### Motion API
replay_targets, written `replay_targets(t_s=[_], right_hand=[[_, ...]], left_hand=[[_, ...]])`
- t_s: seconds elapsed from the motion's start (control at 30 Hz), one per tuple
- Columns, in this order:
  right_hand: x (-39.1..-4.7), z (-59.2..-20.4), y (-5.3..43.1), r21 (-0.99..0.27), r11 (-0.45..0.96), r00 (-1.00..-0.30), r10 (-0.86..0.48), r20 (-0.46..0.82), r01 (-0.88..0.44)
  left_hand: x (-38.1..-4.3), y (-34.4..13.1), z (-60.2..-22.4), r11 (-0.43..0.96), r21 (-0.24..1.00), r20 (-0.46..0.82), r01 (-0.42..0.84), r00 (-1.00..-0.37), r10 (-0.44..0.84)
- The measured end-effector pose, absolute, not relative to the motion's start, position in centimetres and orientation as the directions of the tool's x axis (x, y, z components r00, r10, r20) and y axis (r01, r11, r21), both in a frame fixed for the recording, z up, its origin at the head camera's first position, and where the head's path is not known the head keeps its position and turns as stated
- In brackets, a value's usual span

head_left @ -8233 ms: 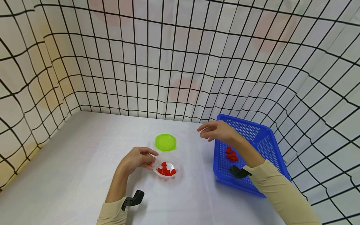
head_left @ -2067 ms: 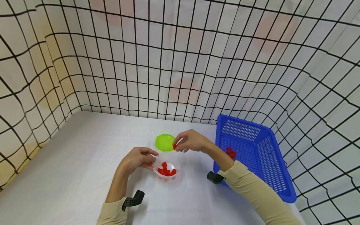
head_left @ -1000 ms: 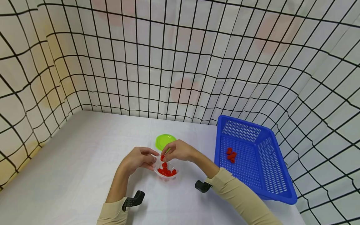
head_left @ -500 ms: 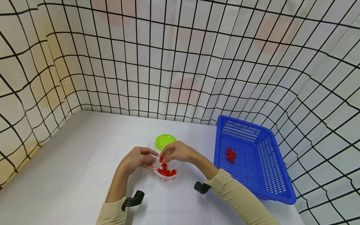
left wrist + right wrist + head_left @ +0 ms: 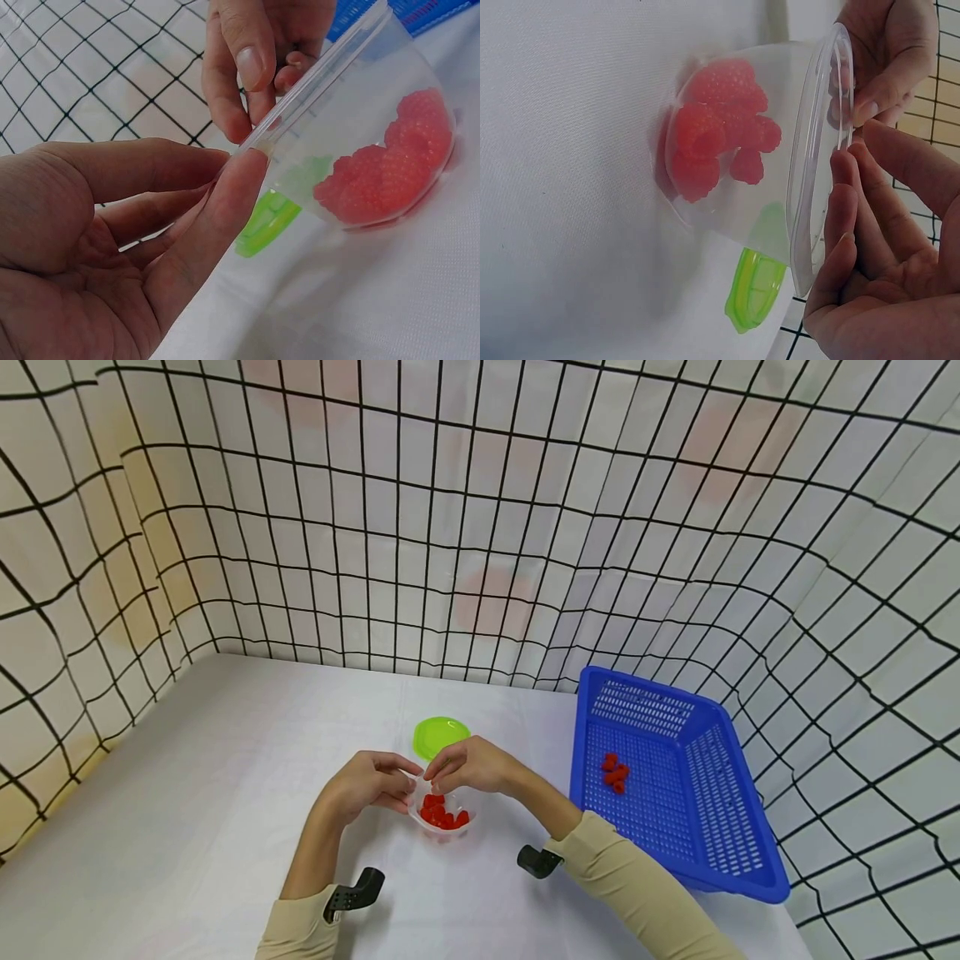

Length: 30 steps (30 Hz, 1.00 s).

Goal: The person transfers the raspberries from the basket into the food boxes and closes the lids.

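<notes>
A clear plastic bowl (image 5: 442, 833) stands upright on the white cloth with several red raspberries (image 5: 447, 820) heaped inside. My left hand (image 5: 363, 789) pinches its rim from the left; the left wrist view shows thumb and fingers (image 5: 236, 184) on either side of the edge. Over the far part of the opening hovers my right hand (image 5: 476, 764), its fingers loosely bent and holding nothing. In the right wrist view, those fingertips (image 5: 844, 169) are right at the rim. Behind the bowl lies a green lid (image 5: 437, 735), partly overlapped by the right hand.
At the right stands a blue perforated basket (image 5: 720, 835) with several more raspberries (image 5: 617, 774) in it. Black netting (image 5: 420, 539) over a white sheet encloses the back and both sides of the table (image 5: 187, 827).
My right hand came from the basket to the bowl with a raspberry. Within the last half second it let the raspberry drop among the others. The left hand stayed at the rim.
</notes>
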State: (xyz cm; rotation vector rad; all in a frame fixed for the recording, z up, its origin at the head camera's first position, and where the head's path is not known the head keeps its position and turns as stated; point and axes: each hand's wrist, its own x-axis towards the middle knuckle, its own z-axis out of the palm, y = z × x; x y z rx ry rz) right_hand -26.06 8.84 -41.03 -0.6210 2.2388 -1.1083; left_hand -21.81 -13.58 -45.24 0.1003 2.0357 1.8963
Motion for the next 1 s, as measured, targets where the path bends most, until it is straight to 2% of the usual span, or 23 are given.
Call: replay_targets(t_s=[0.43,1.0], right_hand=[[-26.5,-40.1,9.7,-0.790,0.582,-0.749,-0.608,-0.265,-0.192],[-28.1,-34.5,16.4,-0.762,0.625,-0.857,-0.475,-0.199,-0.170]], left_hand=[[-21.9,-13.5,-45.4,0.130,0.971,-0.228,-0.199,-0.935,0.272],[-21.7,-13.4,-45.0,0.115,0.972,-0.228,-0.204,-0.934,0.274]])
